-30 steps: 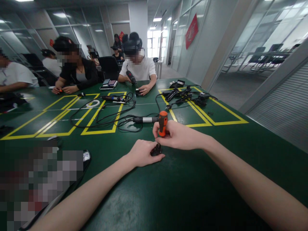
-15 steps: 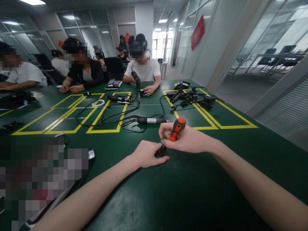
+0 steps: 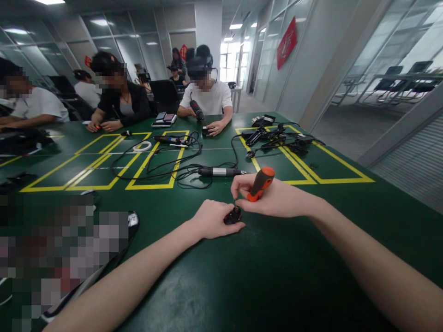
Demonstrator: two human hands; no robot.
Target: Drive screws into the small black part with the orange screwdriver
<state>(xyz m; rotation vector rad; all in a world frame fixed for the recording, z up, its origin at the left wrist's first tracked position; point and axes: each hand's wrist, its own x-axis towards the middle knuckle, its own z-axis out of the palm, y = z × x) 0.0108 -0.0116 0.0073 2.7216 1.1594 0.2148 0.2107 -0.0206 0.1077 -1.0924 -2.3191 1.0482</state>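
My left hand (image 3: 216, 218) rests on the green table with thumb and fingers closed around a small round black part (image 3: 234, 216). A short pin or piece sticks up from the top of that part; its kind is too small to tell. Just above and to the right, my right hand (image 3: 265, 196) holds a screwdriver with an orange and grey handle (image 3: 262, 183). The handle leans up and to the right, lying between thumb and palm. Thumb and index finger come close together over the black part. The screwdriver's shaft is hidden by my fingers.
Beyond my hands lies a black and silver pen-shaped power tool (image 3: 218, 172) with coiled cable. Tangled black cords (image 3: 273, 138) lie at the back right, a white ring (image 3: 142, 146) at the left. Yellow tape (image 3: 148, 186) marks the table (image 3: 194, 286). Across it, a person (image 3: 207, 99) holds a drill.
The right hand and the screwdriver handle have shifted slightly right, and the handle leans further right. My left hand keeps its hold on the black part. The view has moved a little.
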